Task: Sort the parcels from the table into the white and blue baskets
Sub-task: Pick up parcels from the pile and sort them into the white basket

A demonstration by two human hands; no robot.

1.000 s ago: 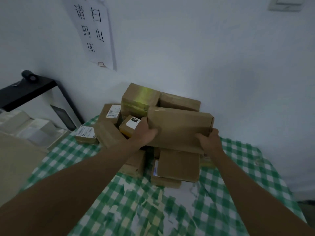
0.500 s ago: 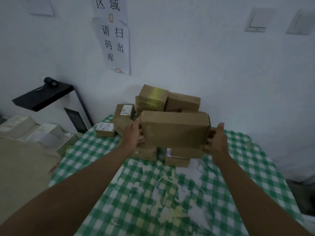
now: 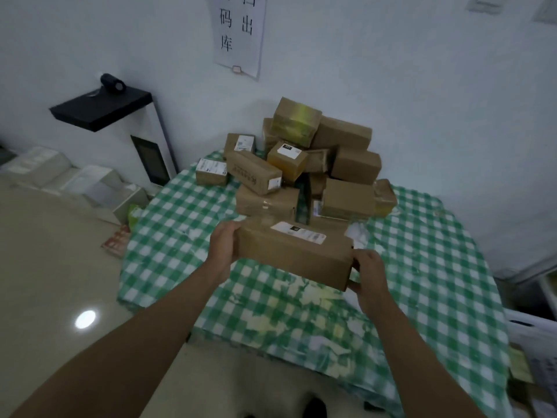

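- Long cardboard parcel, white label on top, held above the table, in front of the parcel pile.
- Left hand grips its left end.
- Right hand grips its right end.

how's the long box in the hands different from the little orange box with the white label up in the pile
The long box is plain brown; the orange box is yellower. The long box is gripped at its ends by the left hand and right hand, clear of the pile; the orange box sits tilted among parcels. Both carry white labels.
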